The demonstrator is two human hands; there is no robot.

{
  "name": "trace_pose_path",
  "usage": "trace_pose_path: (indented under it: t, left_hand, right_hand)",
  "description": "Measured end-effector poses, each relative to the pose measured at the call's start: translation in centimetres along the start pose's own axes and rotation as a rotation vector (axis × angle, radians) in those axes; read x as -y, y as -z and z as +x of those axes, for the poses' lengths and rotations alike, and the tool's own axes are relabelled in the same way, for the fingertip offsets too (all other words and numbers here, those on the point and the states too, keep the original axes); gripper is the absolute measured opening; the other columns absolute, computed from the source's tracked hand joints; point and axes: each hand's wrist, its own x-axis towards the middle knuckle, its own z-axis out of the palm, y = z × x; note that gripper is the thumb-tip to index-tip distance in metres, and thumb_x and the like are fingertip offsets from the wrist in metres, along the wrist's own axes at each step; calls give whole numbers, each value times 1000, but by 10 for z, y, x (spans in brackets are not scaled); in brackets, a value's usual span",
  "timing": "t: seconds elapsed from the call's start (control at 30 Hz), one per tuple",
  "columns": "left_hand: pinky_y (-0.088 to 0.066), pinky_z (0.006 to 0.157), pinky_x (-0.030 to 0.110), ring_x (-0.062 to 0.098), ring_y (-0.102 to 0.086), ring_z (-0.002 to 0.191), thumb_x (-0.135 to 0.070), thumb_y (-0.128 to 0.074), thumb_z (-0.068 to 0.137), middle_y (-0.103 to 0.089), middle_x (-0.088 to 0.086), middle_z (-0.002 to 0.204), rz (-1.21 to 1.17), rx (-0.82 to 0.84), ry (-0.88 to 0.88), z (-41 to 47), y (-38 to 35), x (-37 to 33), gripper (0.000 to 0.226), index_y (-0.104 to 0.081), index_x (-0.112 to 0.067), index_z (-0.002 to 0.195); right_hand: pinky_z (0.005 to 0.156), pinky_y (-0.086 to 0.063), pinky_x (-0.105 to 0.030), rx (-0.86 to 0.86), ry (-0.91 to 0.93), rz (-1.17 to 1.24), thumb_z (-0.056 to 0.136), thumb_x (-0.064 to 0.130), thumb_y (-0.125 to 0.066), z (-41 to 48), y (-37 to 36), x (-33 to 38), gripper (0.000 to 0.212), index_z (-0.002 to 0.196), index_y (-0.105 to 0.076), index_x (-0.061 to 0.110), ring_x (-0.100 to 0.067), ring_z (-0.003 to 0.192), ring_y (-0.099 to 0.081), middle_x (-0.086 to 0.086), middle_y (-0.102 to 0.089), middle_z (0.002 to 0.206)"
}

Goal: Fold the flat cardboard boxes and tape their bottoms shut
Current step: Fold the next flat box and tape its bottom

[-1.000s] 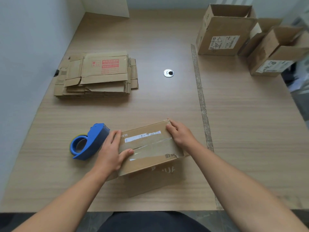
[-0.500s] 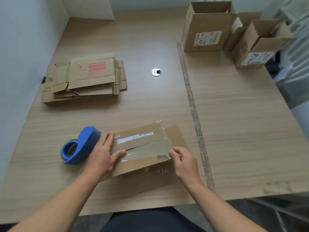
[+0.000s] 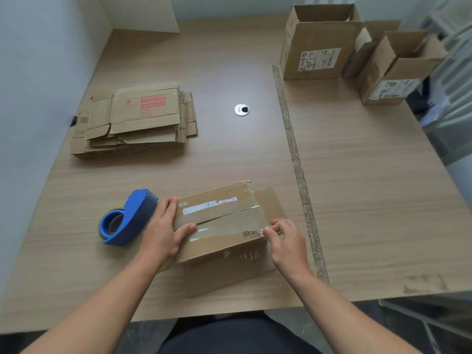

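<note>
A: Where was the box?
B: On the tabletop (image 3: 357, 187), centre, near the front edge. 1 box (image 3: 224, 241), bottom up, prob. so the seam (image 3: 222, 217) faced the person for taping.

A: Rest of it, biggest first?
B: 3 built boxes in the far right corner, mouths up. Looked finished and parked out of the way. Tall box (image 3: 319, 49), half-hidden box (image 3: 362, 54) beside it, end box (image 3: 393, 72).

A: Supply?
B: 1 flat stack (image 3: 135, 121) at left by the wall (image 3: 38, 98), w/in reach. Several sheets, exact no. couldn't tell.

A: Box closed?
B: Yes, flaps met on top, tape (image 3: 229, 226) along the seam. 1 flap (image 3: 270, 203) splayed onto the tabletop on its right side.

A: Dispenser?
B: 1 dispenser (image 3: 127, 221), blue, set down just left of the box, handy for another strip.

A: Hands?
B: 2. Left hand (image 3: 163, 226) lay over the box's left end, fingers fairly straight, thumb on top. I'd say to steady it. Right hand (image 3: 286, 238) was curled, thumb and fingertip pinching the tape end at the near right corner, prob. to rub it down the side.

A: Anything small?
B: 1 grommet (image 3: 241, 109), mid-tabletop, well apart from everything else.
</note>
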Motion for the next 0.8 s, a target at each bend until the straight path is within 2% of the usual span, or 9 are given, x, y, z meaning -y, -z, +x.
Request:
trace_pose_path:
  t: [0.13,0.2,0.23,0.27,0.33,0.47,0.6,0.7,0.8]
  left_hand:
    - [-25,116,32,19,-27,145,-42,-67,91,-20,-5,162,-21,-14,9,-1,-1,1,83,-25,-14,157]
    - [-21,119,32,19,-22,149,-42,-67,91,-17,-3,164,-48,-38,40,-4,-4,1,81,-27,-16,156]
    - [-19,120,33,19,-19,150,-42,-67,91,-16,-1,165,-68,-62,59,-6,-6,-1,79,-29,-16,156]
    - [-19,120,33,20,-18,151,-41,-67,91,-15,1,165,-89,-91,75,-8,-8,-2,77,-32,-16,155]
    - [-17,118,31,20,-16,151,-38,-69,90,-14,5,165,-139,-150,99,-15,-14,-6,75,-35,-15,153]
    - [-13,118,26,14,-10,152,-39,-72,88,-8,1,166,-213,-175,115,-32,-22,-4,83,-29,-18,156]
    - [-5,114,14,0,-4,148,-39,-73,86,-4,-3,167,-276,-185,147,-42,-29,5,95,-17,-15,158]
    - [-14,119,23,15,-15,151,-42,-72,86,-18,3,165,-360,-186,228,-45,-34,3,97,-12,-17,159]
    - [-22,117,31,22,-22,150,-46,-69,87,-26,5,162,-383,-141,261,-45,-31,3,97,-9,-23,159]
  right_hand:
    - [77,-32,-22,39,-89,-5,94,21,-66,5,-1,4,18,82,-65,8,-19,100,-58,-1,-60,103]
    - [85,-35,-23,67,-113,-37,95,25,-65,11,1,6,19,103,-67,8,-21,112,-56,-4,-58,117]
    - [95,-36,-23,87,-106,-50,95,25,-64,14,2,7,31,121,-63,9,-21,122,-52,-5,-54,129]
    - [105,-31,-23,105,-84,-48,96,23,-62,17,4,10,45,138,-54,9,-20,132,-45,-6,-47,142]
    - [113,-19,-20,168,-2,-39,97,18,-57,24,3,16,60,153,-36,14,-16,144,-32,-4,-35,155]
    - [113,-23,-20,271,109,-62,100,26,-56,32,-10,17,61,155,-31,13,-15,143,-35,-2,-40,155]
    - [110,-28,-20,224,99,0,100,25,-57,31,-16,11,55,151,-39,15,-14,138,-42,0,-48,148]
    - [96,-37,-18,187,67,42,98,18,-59,34,-17,15,42,139,-53,13,-14,122,-54,-1,-61,129]
    - [85,-45,-27,215,16,1,97,21,-60,50,-12,23,21,117,-63,20,-19,108,-64,4,-67,108]
